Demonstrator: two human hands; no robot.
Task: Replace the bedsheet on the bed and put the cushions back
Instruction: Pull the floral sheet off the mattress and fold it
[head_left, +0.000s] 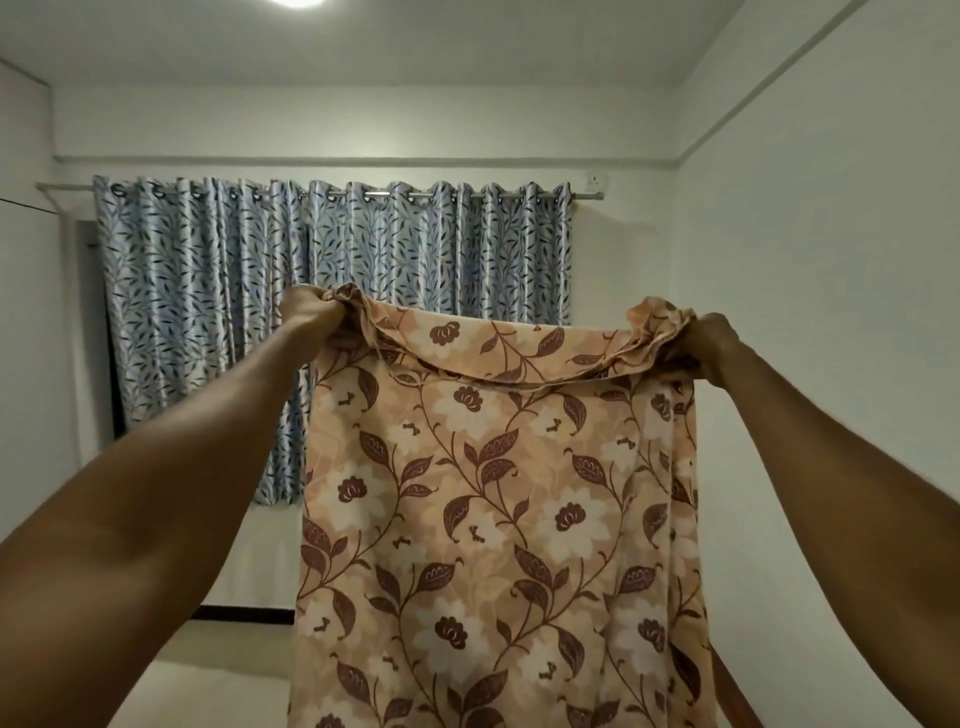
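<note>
A peach bedsheet (498, 519) printed with brown leaves and pale flowers hangs in front of me, folded into a tall panel that runs down past the bottom of the view. My left hand (311, 317) grips its bunched top left corner. My right hand (706, 348) grips the bunched top right corner. Both arms are stretched forward and raised, and the sheet's top edge sags slightly between the hands. The bed and the cushions are out of view.
Blue leaf-patterned curtains (332, 312) hang on a rod across the far wall. White walls stand left and right, with a dark skirting strip (244, 614) low on the far wall. A brown wooden edge (727, 691) shows at the bottom right behind the sheet.
</note>
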